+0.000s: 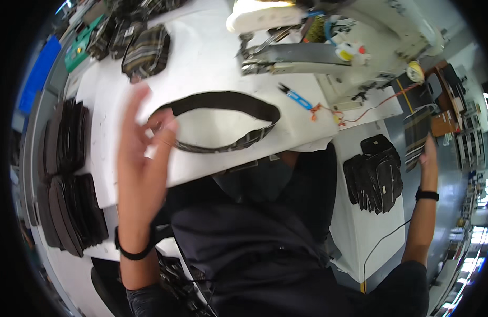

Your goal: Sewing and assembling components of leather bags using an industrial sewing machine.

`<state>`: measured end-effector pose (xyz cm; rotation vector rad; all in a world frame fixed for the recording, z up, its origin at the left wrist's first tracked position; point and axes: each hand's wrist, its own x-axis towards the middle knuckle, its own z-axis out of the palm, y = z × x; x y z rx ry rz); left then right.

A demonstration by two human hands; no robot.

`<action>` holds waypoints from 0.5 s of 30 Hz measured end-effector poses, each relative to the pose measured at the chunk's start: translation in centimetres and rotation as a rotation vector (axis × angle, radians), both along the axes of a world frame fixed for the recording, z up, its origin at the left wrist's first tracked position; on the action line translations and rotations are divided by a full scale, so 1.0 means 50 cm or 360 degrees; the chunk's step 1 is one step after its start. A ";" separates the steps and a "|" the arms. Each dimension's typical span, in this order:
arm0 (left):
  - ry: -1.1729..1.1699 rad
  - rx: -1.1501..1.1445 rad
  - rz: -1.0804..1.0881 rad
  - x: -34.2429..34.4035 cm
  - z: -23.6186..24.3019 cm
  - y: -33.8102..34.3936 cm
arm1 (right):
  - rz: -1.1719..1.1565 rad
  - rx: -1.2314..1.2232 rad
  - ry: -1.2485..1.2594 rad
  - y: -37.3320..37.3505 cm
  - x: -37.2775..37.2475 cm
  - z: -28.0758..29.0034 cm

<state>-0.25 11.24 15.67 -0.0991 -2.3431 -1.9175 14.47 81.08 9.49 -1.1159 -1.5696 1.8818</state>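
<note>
Reaching with the left grip (pixel 141 164) to the left end of a dark fabric band with a striped outer face, bent into an oval loop (pixel 217 99). Blurred there, with at least 1 finger raised away from the thumb; cannot tell whether pinching the loop or only beside it. See the loop resting on a smooth white surface (pixel 212 68), mostly to the right of the left grip.

Holding a flat, dark fabric panel with pale stripes (pixel 416 134) in the right grip (pixel 429 158), pressed together on its right edge, well apart from the loop. Wearing 1 black wristband (pixel 427 195) below each grip.

Between the 2 grips, see blue-handled thread snips (pixel 299 99), a tangled orange cord (pixel 336 112) just beside them, and farther ahead a pale grey sewing machine (pixel 307 54). Left of the right grip, see black fabric pieces (pixel 373 177) piled up. Left of the left grip, see 2 stacks of dark, flat pieces (pixel 56 137); ahead of it, a striped fabric pouch (pixel 147 50).
</note>
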 end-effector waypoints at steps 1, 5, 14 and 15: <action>0.0301 -0.0304 -0.0254 0.009 0.000 0.013 | 0.0191 0.0014 0.0055 -0.077 0.013 0.009; 0.0415 -0.0457 -0.0819 0.066 0.008 0.049 | 0.1009 0.0091 0.0012 -0.441 -0.005 0.008; -0.0665 -0.0494 -0.1304 0.060 -0.080 0.077 | 0.2022 0.0501 0.0063 -0.879 -0.196 -0.002; -0.0811 -0.0281 -0.1304 0.059 -0.086 0.060 | 0.2139 0.0506 0.0029 -0.879 -0.202 0.004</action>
